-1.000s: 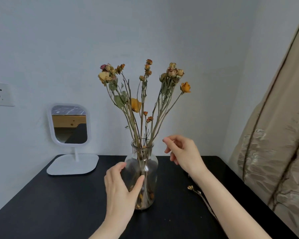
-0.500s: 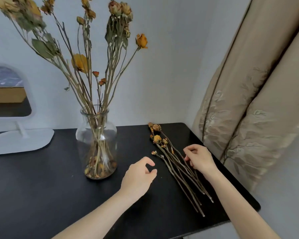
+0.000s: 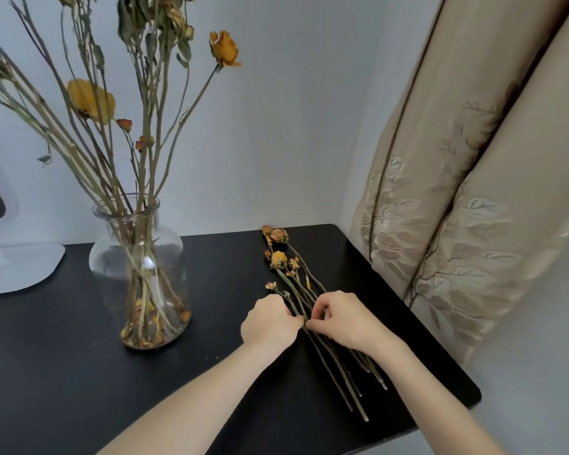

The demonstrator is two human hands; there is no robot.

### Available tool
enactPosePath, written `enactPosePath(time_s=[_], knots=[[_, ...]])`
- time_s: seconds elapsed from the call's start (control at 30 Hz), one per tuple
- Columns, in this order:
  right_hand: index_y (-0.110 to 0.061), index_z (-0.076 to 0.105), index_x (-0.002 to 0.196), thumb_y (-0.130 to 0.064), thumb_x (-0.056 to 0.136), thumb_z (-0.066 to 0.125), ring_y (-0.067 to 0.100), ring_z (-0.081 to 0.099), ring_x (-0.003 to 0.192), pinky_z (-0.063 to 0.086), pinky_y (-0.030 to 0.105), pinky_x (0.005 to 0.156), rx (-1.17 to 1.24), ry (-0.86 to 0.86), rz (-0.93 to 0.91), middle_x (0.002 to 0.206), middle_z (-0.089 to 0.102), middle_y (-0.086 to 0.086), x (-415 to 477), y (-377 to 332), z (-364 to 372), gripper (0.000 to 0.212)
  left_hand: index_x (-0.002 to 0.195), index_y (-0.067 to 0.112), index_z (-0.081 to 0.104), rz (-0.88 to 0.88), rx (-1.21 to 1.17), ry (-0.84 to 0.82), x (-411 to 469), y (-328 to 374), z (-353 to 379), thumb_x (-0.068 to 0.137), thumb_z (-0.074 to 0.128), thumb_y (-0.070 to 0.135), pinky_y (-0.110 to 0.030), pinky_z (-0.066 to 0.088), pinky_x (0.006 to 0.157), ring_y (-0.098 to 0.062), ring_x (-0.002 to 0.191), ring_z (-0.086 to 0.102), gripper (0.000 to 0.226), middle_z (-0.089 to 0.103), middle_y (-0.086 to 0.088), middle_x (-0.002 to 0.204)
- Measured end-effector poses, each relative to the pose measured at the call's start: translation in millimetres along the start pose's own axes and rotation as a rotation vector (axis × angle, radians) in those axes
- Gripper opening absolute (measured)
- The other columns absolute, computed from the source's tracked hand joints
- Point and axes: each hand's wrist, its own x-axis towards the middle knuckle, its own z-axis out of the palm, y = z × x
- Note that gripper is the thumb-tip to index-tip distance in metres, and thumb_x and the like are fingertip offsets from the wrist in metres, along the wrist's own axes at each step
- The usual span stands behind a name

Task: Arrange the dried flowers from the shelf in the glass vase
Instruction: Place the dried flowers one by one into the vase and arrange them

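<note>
Head camera looks down on two bare forearms reaching in from the lower edge over a black counter (image 3: 63, 372). The left hand (image 3: 270, 323) and right hand (image 3: 342, 323) meet, fingertips nearly touching, over a bundle of loose dried flowers (image 3: 279, 258). The bundle lies flat on the counter's right part, its cut stem ends toward the person and its small faded yellow and orange heads pointing away toward the wall. Both hands have their fingers curled down onto the stems at about mid-length. The right thumb and forefinger pinch there and the left fingertips close on the same spot, though how many stems each holds cannot be told. Left of the hands and a little farther back stands the glass vase (image 3: 140, 274), upright and apart from the bundle. It has fallen petals at its bottom and tall dried flowers (image 3: 91, 100) fanning out of its neck. Beyond it, at the left edge, sits the white base of a standing mirror (image 3: 17, 270). A beige patterned curtain (image 3: 457, 224) hangs at the right beside the pale wall.
</note>
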Motion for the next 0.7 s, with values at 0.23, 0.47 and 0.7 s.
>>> enactPosePath(time_s=[0.23, 0.47, 0.7], knots=[[-0.020, 0.063, 0.080, -0.033, 0.084, 0.065, 0.009, 0.057, 0.066, 0.044, 0.022, 0.055, -0.092, -0.062, 0.100, 0.074, 0.060, -0.005, 6, -12, 9, 0.013, 0.073, 0.014, 0.060, -0.043, 0.006, -0.002, 5, -1, -1, 0.076, 0.063, 0.033, -0.026, 0.043, 0.056, -0.018, 0.067, 0.060, 0.019, 0.056, 0.003, 0.067], [-0.012, 0.069, 0.084, -0.025, 0.087, 0.061, 0.016, 0.063, 0.074, 0.053, 0.029, 0.070, -0.003, -0.077, 0.151, 0.080, 0.064, 0.003, 8, -14, 6, 0.015, 0.073, 0.017, 0.057, -0.053, -0.017, 0.008, 7, -1, 1, 0.077, 0.062, 0.039, -0.026, 0.044, 0.058, -0.018, 0.068, 0.059, 0.024, 0.056, 0.003, 0.069], [-0.015, 0.067, 0.080, -0.024, 0.090, 0.058, 0.010, 0.060, 0.064, 0.049, 0.020, 0.061, 0.127, 0.008, 0.147, 0.071, 0.064, 0.001, 5, -9, -7, 0.017, 0.069, 0.022, 0.046, -0.047, 0.044, 0.051, 7, 6, 3, 0.079, 0.063, 0.042, -0.027, 0.044, 0.059, -0.017, 0.071, 0.059, 0.028, 0.053, 0.005, 0.070]])
